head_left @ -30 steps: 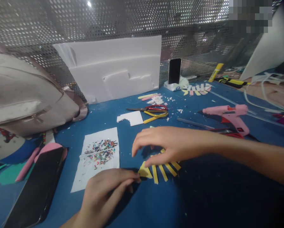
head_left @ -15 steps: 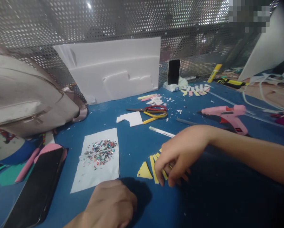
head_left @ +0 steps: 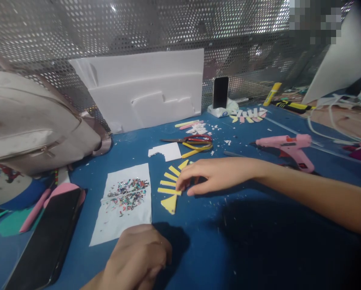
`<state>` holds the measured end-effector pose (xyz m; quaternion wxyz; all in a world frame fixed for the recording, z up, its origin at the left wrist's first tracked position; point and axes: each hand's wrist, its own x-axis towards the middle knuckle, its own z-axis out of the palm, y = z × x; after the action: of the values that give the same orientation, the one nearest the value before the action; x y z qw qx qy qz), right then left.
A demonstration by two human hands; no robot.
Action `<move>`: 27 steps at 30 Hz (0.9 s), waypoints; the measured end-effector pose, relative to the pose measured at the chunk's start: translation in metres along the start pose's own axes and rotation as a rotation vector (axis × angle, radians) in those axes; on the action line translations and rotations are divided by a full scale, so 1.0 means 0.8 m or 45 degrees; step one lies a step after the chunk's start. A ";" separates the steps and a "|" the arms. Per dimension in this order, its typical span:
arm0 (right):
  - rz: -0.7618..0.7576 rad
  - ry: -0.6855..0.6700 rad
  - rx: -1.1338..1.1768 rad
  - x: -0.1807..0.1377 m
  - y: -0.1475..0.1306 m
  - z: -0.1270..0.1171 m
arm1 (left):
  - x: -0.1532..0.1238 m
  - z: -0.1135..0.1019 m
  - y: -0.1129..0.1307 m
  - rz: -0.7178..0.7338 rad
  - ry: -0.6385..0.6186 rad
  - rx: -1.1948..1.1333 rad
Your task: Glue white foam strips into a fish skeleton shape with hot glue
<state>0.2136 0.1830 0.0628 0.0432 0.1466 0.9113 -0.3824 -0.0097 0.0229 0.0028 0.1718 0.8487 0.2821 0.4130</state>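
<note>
My right hand (head_left: 210, 176) reaches in from the right and lies on the blue table (head_left: 259, 241). Its fingers are stretched out, with the tips on a fan of several yellow paper strips (head_left: 169, 180). A yellow paper triangle (head_left: 170, 204) lies at the near end of the fan. My left hand (head_left: 138, 257) rests near the front edge with its fingers curled into a fist, and nothing shows in it. It sits just below a white sheet (head_left: 120, 225) that bears a heap of coloured glitter (head_left: 126, 192).
Red and yellow scissors (head_left: 195, 143) and a white scrap (head_left: 167, 151) lie behind the strips. A pink glue gun (head_left: 289, 144) is at the right, a dark phone (head_left: 44, 237) and a pale bag (head_left: 32, 121) at the left. White foam board (head_left: 144, 88) leans on the mesh wall.
My right hand has slid the yellow strips and triangle left and away, and they are now fanned out beside the glitter sheet. My left hand let go of the triangle and curled up.
</note>
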 end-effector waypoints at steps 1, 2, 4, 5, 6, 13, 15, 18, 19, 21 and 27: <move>-0.030 -0.078 0.035 0.001 -0.004 0.002 | 0.001 0.000 0.000 0.008 -0.004 0.001; -0.061 -0.167 0.078 0.001 -0.008 0.005 | 0.002 -0.001 -0.001 0.007 -0.010 0.007; -0.113 -0.271 0.146 0.003 -0.014 0.012 | 0.002 -0.001 -0.002 0.006 -0.002 0.021; -0.136 -0.268 0.155 0.004 -0.015 0.015 | 0.002 0.000 -0.003 0.008 0.006 0.031; -0.156 -0.231 0.141 0.005 -0.014 0.017 | 0.002 0.000 -0.004 0.006 0.012 0.040; -0.092 0.288 0.107 0.010 -0.003 0.019 | 0.002 0.000 -0.003 -0.008 -0.018 0.111; -0.114 0.303 0.242 0.011 -0.012 0.026 | 0.005 -0.002 -0.003 -0.108 -0.035 0.240; -0.169 0.099 0.520 0.013 -0.024 0.051 | 0.008 -0.004 -0.007 -0.250 -0.061 0.388; -0.148 0.079 0.622 0.015 -0.025 0.062 | 0.009 -0.004 -0.010 -0.267 -0.065 0.406; -0.057 0.115 0.830 0.019 -0.021 0.083 | 0.008 -0.003 -0.015 -0.283 -0.082 0.443; -0.113 0.473 0.813 0.026 -0.001 0.110 | 0.004 0.001 -0.023 -0.311 -0.136 0.526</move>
<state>0.1907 0.1252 -0.0023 -0.1876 0.1800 0.7438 -0.6158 -0.0136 0.0396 -0.0054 0.0579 0.8460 0.4518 0.2772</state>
